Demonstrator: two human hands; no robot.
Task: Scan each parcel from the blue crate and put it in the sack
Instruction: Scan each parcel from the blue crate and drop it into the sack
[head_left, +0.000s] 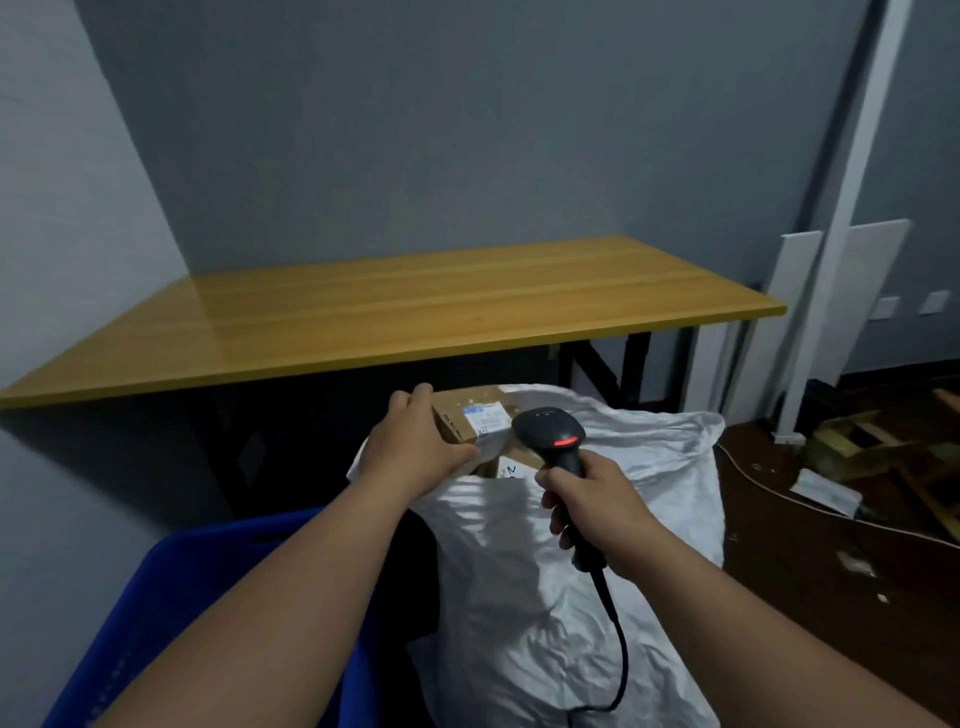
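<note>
My left hand (415, 447) grips a brown cardboard parcel (470, 415) with a white label, holding it over the open mouth of the white sack (519, 582). Another brown box (517, 465) shows inside the sack just below it. My right hand (592, 512) holds a black barcode scanner (553, 434) by its handle. The scanner's head is lit red and sits right beside the parcel's label. Its cable hangs down in front of the sack. The blue crate (171, 603) stands at the lower left, its inside hidden by my left arm.
A wooden table (395, 312) stands against the grey wall just behind the sack. White panels (852, 291) lean against the wall at the right. Wooden scraps, paper and a white cable (779, 491) lie on the dark floor to the right.
</note>
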